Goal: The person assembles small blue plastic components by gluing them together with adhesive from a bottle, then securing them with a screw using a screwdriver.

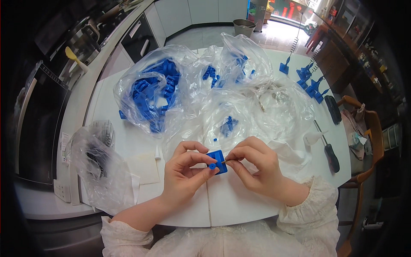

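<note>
My left hand (184,171) grips a small blue plastic block (218,159) with a round blue knob on its near side, held just above the white table (239,205). My right hand (254,165) pinches a thin metal pin between thumb and forefinger, its tip touching the block's right edge. Both hands meet over the table's front middle. Behind them lie clear plastic bags (154,90) holding several blue plastic parts.
A black-handled screwdriver (330,155) lies at the right. Assembled blue pieces (310,81) stand at the far right with a black remote (333,109). A bag with dark parts (96,162) sits at the left. A wooden chair (370,141) stands beside the table.
</note>
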